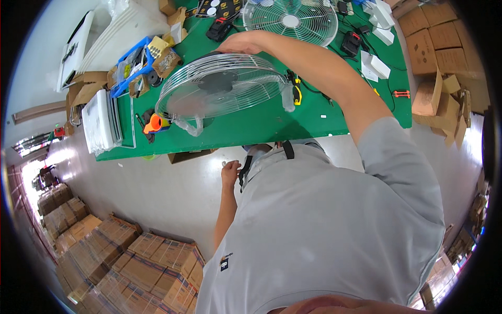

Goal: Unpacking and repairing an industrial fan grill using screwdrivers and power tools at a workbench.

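A round metal fan [219,86] with a wire cage stands tilted on the green workbench [251,128], its grey blades showing through the wires. My right hand [243,43] reaches over its top and grips it at the back, beside a dark part; the fingertips are mostly hidden. Clear plastic wrap [193,127] hangs from the fan's lower edge. Off the bench's front edge, my left hand [230,172] hangs low by my waist. Its fingers are curled together, perhaps around something small and pale that I cannot make out.
Behind the fan lies a round wire grille [290,22]. Black-and-red battery packs [350,44], a yellow-handled tool [297,94] and an orange-ended tool [154,123] lie around. At left sit a blue parts bin [130,65] and white panels [99,123]. Cartons [151,261] are stacked on the floor.
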Motion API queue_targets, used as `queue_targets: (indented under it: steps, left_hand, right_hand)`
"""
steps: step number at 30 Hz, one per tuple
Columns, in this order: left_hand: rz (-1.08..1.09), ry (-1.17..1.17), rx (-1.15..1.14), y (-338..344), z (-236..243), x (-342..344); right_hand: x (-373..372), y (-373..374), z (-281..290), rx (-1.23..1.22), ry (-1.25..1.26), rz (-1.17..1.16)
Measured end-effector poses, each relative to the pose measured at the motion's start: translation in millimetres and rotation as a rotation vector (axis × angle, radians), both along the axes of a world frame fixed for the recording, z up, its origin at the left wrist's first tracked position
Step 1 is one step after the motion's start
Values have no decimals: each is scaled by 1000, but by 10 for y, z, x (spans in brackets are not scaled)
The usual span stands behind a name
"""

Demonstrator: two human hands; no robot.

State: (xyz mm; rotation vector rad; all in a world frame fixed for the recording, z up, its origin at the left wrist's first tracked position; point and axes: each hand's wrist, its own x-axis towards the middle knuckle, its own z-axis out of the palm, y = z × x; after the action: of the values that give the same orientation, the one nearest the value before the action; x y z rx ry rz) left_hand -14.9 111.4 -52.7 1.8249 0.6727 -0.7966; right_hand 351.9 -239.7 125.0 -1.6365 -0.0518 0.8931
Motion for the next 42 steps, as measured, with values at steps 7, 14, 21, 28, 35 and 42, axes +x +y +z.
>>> queue_targets:
  steps: [7, 14, 21, 28, 35, 42]
  left_hand:
    - [-128, -178, 220, 334, -195, -922]
    - [-235, 29, 279, 490, 14, -854]
    - [-177, -59, 170, 251, 88, -233]
    - [-226, -12, 56, 132, -201, 85]
    - [-213, 13, 100, -69, 76, 450]
    - [-272, -77, 114, 375, -229, 62]
  right_hand:
    - [153, 213, -150, 58, 183, 192]
    - [436, -134, -701, 155, 14, 358]
    - [-511, -988, -549, 100, -407, -695]
    - [-2108, -1117, -1582, -725, -196, -568]
    - [-2508, -792, -1755, -873, -77, -578]
    - [-2454, -738, -1775, -874, -101, -628]
